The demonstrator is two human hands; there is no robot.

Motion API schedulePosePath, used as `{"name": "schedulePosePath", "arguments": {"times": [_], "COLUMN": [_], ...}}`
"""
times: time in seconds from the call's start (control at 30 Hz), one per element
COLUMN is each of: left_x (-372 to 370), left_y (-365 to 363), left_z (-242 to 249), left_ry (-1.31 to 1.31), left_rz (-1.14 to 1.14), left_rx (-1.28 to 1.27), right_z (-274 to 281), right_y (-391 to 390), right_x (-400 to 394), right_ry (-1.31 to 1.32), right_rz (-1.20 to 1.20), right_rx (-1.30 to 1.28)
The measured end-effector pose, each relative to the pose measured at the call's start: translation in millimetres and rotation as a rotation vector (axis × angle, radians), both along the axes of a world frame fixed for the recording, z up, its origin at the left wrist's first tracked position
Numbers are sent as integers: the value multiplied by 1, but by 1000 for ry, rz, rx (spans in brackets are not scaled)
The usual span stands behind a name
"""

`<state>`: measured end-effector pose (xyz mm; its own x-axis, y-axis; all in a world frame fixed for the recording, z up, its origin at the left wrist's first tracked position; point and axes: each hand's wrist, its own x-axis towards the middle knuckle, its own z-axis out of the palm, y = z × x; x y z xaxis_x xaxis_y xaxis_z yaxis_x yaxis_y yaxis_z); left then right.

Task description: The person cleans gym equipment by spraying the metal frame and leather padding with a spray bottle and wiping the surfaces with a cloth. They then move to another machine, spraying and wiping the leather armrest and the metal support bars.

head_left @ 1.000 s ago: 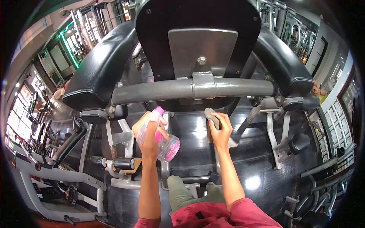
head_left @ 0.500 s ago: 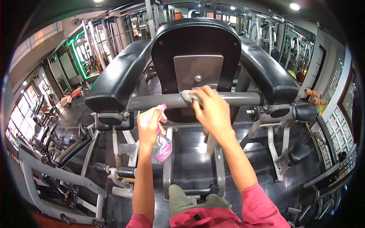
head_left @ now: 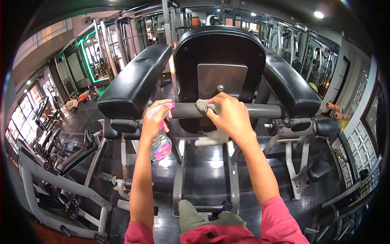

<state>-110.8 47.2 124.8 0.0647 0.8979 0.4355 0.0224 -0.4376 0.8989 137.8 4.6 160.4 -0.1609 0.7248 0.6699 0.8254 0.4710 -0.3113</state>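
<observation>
My left hand [head_left: 154, 118] is closed around the neck of a clear spray bottle [head_left: 161, 147] with a pink trigger head and a pink label. The bottle hangs upright just below the grey metal crossbar [head_left: 264, 110]. My right hand [head_left: 230, 118] grips a pale grey cloth [head_left: 202, 105] against the middle of that bar. A loose end of the cloth dangles under my palm, blurred by motion. Above the bar rises the black back panel [head_left: 221, 49] of the padded backrest, with a metal plate [head_left: 211, 77] bolted on it.
Black padded armrests stand at the left [head_left: 134, 81] and right [head_left: 290, 81] of the backrest. Grey frame legs [head_left: 178, 179] reach down to the dark floor. A grey machine frame [head_left: 61, 183] is at the lower left, and another machine [head_left: 296, 162] stands at the right.
My left hand and the bottle have moved up and slightly left. My right hand stays at the bar with the cloth, whose loose end now shows below. The view has shifted slightly.
</observation>
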Motion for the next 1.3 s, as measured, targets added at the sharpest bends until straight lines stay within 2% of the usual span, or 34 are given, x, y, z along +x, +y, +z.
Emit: {"name": "schedulePosePath", "arguments": {"times": [0.13,0.3,0.33,0.43,0.5,0.57,0.67,0.77,0.8,0.9,1.03,1.17,1.3], "left_x": [-6,-9,-8,-1,4,8,12,13,14,16,11,12,14], "left_y": [2,-1,-2,-8,-12,-16,-22,-25,-24,-28,-25,-20,-27], "left_z": [5,8,7,7,7,8,15,17,15,21,15,4,-4], "left_ry": [18,52,41,7,14,-7,-31,39,75,96,135,87,-89], "left_rz": [-107,-139,-124,-99,-38,-22,57,110,134,159,122,81,43], "left_rx": [-64,-79,-82,-98,-68,-86,-184,-201,-131,-200,-144,-109,-22], "right_z": [-21,-38,-37,-34,-31,-32,-35,-42,-42,-36,-42,-52,-59], "right_y": [11,8,5,-11,-13,-10,-1,3,3,-3,-12,-5,12], "right_x": [-36,-54,-46,-19,-10,-12,-32,-52,-53,-34,-9,-14,-37], "right_ry": [-33,8,33,18,48,-4,-121,-243,-265,-260,-200,-242,-400], "right_rz": [147,170,202,36,7,13,186,191,178,210,111,68,109], "right_rx": [120,191,203,105,107,115,160,148,142,53,109,165,310]}}
